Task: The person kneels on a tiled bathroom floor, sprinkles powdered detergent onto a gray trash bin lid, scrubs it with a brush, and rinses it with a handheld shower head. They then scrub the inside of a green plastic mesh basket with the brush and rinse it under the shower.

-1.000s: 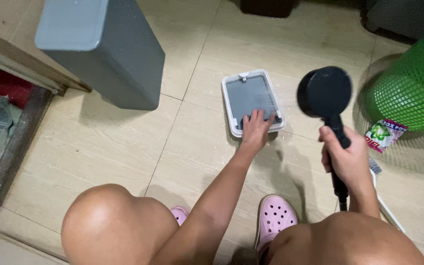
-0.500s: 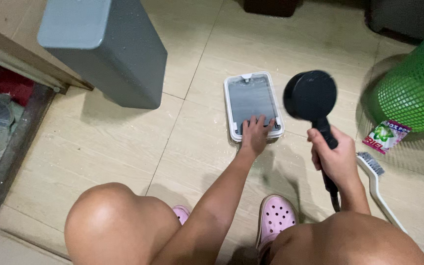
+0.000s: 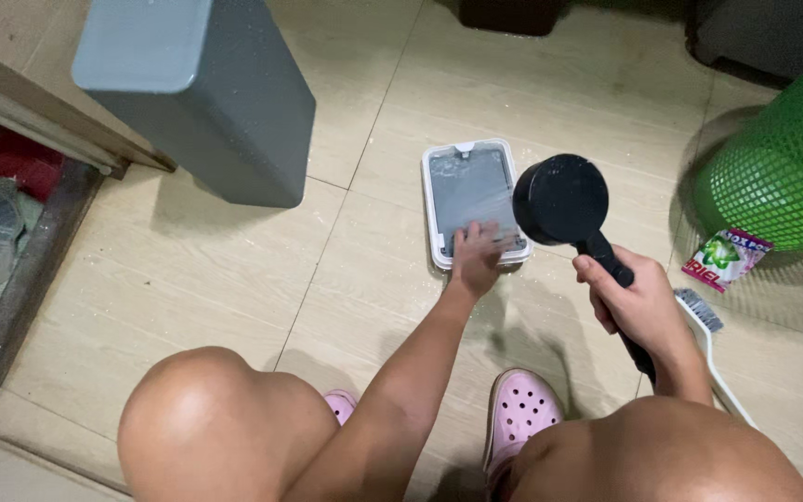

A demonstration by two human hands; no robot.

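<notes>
Head view shows the rinsing step: left hand (image 3: 476,260) pressing flat, fingers spread, on the white-rimmed grey lid (image 3: 472,199) at floor centre, right hand (image 3: 641,302) clamped around the black shower head (image 3: 561,199) at its three o'clock.

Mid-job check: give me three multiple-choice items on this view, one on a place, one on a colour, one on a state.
1. Where does the left hand rest?
A. On the near end of the white-rimmed grey tray
B. On the green basket
C. On the grey bin

2. What colour are the clogs?
A. Blue
B. Pink
C. Black

3. How is the black shower head held?
A. Lying on the floor
B. Hanging on a wall
C. Gripped by its handle in the right hand, over the tray

Answers: 1 A, fingers lie on the tray's near edge. 2 B, both shoes show pink. 3 C, fingers wrap the handle.
</notes>
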